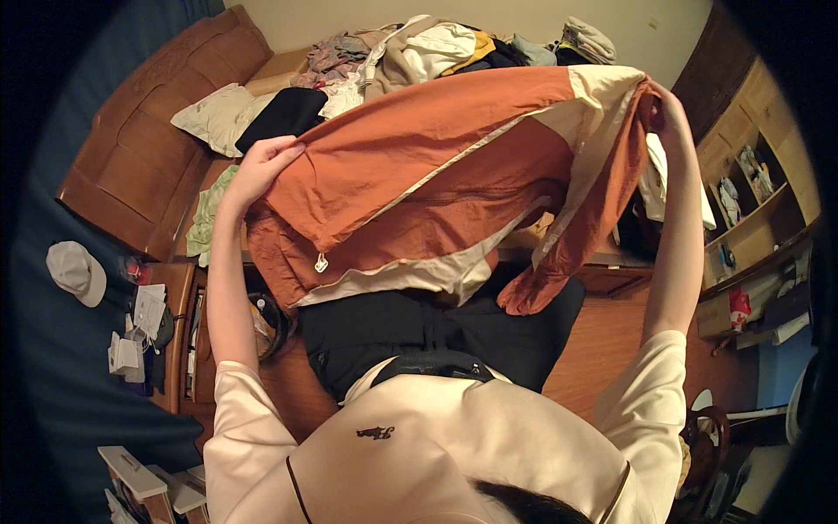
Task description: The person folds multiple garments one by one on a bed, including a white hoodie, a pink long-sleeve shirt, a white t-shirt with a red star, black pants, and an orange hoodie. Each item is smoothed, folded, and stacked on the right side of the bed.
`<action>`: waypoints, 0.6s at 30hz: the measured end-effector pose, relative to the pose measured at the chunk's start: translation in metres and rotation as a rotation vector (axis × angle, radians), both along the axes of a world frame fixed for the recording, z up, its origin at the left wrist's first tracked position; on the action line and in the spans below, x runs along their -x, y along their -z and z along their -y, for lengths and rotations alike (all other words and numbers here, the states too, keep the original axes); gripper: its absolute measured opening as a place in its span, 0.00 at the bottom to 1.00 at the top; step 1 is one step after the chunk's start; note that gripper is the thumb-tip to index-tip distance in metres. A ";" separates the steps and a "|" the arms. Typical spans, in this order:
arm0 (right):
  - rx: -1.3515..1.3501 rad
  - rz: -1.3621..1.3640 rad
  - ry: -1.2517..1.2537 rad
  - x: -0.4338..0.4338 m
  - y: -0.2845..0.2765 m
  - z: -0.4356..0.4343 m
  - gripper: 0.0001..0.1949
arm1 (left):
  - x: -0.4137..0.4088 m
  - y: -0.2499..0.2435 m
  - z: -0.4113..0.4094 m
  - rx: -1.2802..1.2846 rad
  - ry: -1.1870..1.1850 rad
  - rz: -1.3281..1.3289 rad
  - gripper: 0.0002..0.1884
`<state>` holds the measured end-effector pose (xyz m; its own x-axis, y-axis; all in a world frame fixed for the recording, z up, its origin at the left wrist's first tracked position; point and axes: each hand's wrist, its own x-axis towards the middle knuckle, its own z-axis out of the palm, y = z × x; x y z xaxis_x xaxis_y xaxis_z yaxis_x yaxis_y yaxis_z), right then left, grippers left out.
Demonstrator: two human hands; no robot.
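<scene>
An orange jacket with cream panels [419, 157] hangs stretched out between my two hands. My left hand [265, 167] pinches its orange edge on the left. On the right, my right hand [664, 111] is raised higher and grips the jacket by a cream and orange part; its fingers are partly hidden by the cloth. A pale zip edge runs diagonally across the garment, with a small light zip pull [321, 263] dangling at its lower corner. One orange sleeve [530, 295] droops below my right hand. The lower folds hang in front of my dark trousers [393, 327].
Behind the jacket, a heap of clothes [445, 49] lies on a bed with a carved wooden headboard [150, 131]. A pillow [219, 118] and a black folded cloth [285, 114] are at its left. A nightstand [180, 327] stands left, wooden shelves [753, 203] right.
</scene>
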<state>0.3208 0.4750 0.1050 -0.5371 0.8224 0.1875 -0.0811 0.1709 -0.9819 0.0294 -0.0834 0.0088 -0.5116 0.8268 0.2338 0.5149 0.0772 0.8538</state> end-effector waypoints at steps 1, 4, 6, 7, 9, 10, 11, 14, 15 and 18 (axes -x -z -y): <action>0.038 0.038 0.041 0.010 0.006 -0.009 0.11 | 0.004 0.007 -0.003 0.010 -0.002 0.083 0.13; 0.104 -0.039 -0.193 0.043 0.038 -0.027 0.11 | 0.022 0.038 -0.010 0.045 -0.001 0.150 0.15; 0.221 -0.093 -0.278 0.079 0.066 -0.033 0.10 | 0.048 0.062 -0.040 0.045 -0.046 0.118 0.16; 0.170 -0.135 -0.238 0.100 0.088 -0.031 0.12 | 0.063 0.076 -0.061 0.072 -0.305 -0.218 0.13; 0.038 -0.050 -0.270 0.115 0.137 -0.026 0.32 | 0.081 0.119 -0.092 0.082 -0.679 -0.629 0.15; 0.102 0.025 -0.347 0.121 0.162 -0.023 0.38 | 0.089 0.141 -0.101 0.130 -0.747 -0.713 0.19; -0.078 0.252 -0.480 0.115 0.188 -0.021 0.40 | 0.092 0.165 -0.107 0.224 -0.817 -0.761 0.23; -0.602 0.950 -0.437 0.100 0.289 0.013 0.48 | 0.085 0.238 -0.111 0.445 -0.520 -0.599 0.32; -0.494 1.055 -0.346 0.080 0.322 0.029 0.51 | 0.077 0.260 -0.106 0.491 -0.344 -0.600 0.31; -0.507 1.213 -0.126 0.021 0.390 0.084 0.58 | 0.043 0.316 -0.088 0.585 -0.089 -0.404 0.31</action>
